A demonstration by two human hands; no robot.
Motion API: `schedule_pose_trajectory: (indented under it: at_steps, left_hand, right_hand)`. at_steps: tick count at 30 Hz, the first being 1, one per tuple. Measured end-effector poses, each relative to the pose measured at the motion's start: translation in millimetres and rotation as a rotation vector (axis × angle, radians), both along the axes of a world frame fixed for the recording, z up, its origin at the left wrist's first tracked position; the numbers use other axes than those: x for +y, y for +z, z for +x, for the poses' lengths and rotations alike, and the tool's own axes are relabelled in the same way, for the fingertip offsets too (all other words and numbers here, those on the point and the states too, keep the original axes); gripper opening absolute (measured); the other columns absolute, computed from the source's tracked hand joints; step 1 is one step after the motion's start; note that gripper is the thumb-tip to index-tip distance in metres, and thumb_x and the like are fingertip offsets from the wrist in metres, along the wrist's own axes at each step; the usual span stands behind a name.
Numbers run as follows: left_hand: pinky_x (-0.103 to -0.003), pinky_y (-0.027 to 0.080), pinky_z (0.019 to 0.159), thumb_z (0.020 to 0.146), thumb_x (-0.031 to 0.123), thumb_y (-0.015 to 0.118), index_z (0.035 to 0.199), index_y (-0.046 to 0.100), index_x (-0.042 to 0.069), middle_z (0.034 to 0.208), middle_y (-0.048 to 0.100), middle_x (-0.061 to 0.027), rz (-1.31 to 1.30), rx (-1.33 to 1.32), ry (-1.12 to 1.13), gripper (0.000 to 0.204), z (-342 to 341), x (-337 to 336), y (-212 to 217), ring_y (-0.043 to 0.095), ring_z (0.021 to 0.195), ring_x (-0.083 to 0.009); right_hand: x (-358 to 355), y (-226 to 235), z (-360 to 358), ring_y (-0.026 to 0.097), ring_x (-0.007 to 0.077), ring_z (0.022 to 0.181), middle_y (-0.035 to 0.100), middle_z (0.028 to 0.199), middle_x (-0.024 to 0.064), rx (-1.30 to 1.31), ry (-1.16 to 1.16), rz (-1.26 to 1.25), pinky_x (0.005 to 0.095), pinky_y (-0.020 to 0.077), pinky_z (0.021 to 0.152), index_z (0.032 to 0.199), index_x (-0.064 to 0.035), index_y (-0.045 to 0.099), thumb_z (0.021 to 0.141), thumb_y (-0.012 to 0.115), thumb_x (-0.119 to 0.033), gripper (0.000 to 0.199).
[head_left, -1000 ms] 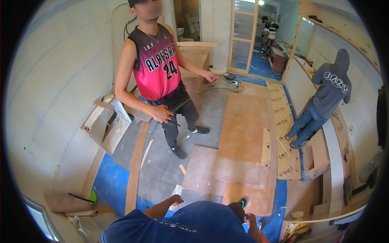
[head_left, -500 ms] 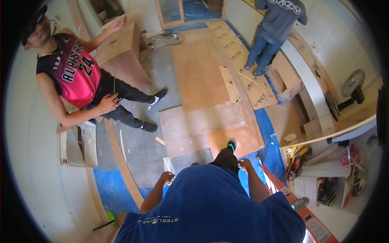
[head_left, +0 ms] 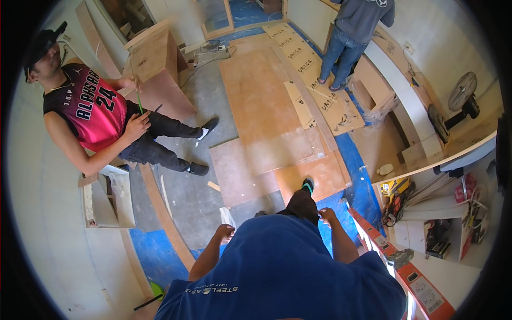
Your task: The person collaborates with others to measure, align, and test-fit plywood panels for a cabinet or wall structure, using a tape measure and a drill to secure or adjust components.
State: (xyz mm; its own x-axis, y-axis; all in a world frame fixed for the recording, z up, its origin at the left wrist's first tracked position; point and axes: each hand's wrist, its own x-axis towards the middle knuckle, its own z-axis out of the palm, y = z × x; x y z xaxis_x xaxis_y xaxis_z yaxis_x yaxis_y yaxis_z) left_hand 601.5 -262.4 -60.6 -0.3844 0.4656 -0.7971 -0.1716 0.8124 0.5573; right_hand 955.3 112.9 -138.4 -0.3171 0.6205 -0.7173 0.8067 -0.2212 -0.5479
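Note:
I look down on my own blue shirt (head_left: 288,272) and dark trousers. One foot in a black and green shoe (head_left: 308,185) stands on a plywood sheet (head_left: 266,160). My left hand (head_left: 224,233) hangs at my side, loosely curled, with nothing in it. My right hand (head_left: 326,215) is also curled and holds nothing; it hangs beside my hip near a long orange level (head_left: 397,266).
A person in a red jersey (head_left: 96,114) leans on a wooden cabinet (head_left: 154,58) at the left, holding a thin green stick. Another person in a grey hoodie (head_left: 354,32) stands at the top right. Cardboard strips (head_left: 314,80), a curved wooden strip (head_left: 162,213), a fan (head_left: 461,93) and tool clutter (head_left: 442,213) surround me.
The view has swung: the person in the red jersey slid to the left edge and the one in grey to the top. My hands stay at my sides.

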Motion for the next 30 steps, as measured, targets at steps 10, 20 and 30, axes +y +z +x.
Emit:
schedule_pose_trajectory:
  at_steps: [10,20,30]
  left_hand:
    - [-0.024,0.034,0.034,0.077,0.013,0.057,0.075,0.057,0.002,0.058,0.053,-0.0055,0.009,-0.071,0.108,0.011,7.0,-2.2,-8.6,0.045,0.041,-0.0118]
    - [-0.026,0.034,0.035,0.078,0.014,0.056,0.078,0.058,0.002,0.062,0.054,-0.0071,-0.014,-0.130,0.117,0.012,13.1,-11.6,-23.0,0.046,0.041,-0.0133]
    - [-0.028,0.043,0.043,0.079,0.023,0.058,0.086,0.060,0.005,0.071,0.060,-0.0063,-0.042,-0.099,0.077,0.020,8.7,-7.3,-27.9,0.056,0.053,-0.0162]
  right_hand:
    - [0.6,6.3,3.1,0.054,0.0211,0.050,0.058,0.057,0.0105,-0.011,0.023,0.016,0.0344,0.0437,0.049,0.070,-0.0020,0.063,0.075,0.057,-0.029,0.028]
    - [11.2,6.6,6.2,0.058,0.0185,0.066,0.060,0.078,0.0073,-0.103,0.144,-0.057,0.0307,0.0459,0.052,0.094,-0.0081,0.061,0.079,0.057,-0.027,0.024]
    - [16.3,11.4,5.0,0.059,0.0211,0.070,0.060,0.082,0.0095,-0.101,0.106,-0.094,0.0328,0.0477,0.055,0.095,-0.0066,0.060,0.080,0.057,-0.026,0.025]
